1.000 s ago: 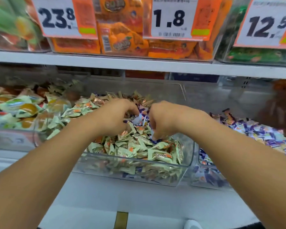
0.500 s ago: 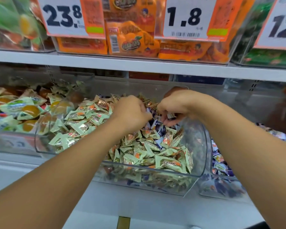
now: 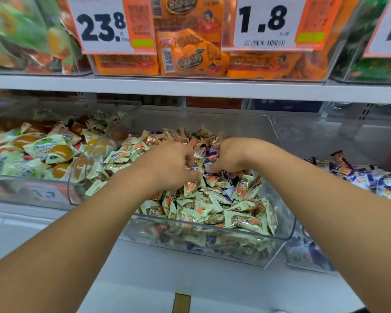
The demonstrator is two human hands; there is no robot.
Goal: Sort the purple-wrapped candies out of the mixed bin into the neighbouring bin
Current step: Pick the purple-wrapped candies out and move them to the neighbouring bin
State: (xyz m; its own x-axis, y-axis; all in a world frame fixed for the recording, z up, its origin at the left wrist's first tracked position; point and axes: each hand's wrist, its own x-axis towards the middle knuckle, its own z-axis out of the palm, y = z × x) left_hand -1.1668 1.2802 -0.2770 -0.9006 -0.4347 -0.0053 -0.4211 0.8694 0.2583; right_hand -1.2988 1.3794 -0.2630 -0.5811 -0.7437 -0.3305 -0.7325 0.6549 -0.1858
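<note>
Head view: both hands' grip curled among purple candies in mixed bin; hold unclear.

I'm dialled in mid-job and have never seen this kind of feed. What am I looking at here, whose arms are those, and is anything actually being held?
There is no machine. A person wears a wide-angle camera on the head, so the single view looks forward and down along their own bare arms at a shop shelf.

Both hands are in the middle clear bin, the mixed one, full of pale green candies with purple-wrapped candies showing among them. The left hand and right hand have curled fingers dug into the pile close together. Each seems to pinch at wrappers, but what exactly they hold is hidden.

The neighbouring bin on the right holds purple candies. A bin on the left holds larger pale sweets with orange centres. Above are price tags and orange packets.
</note>
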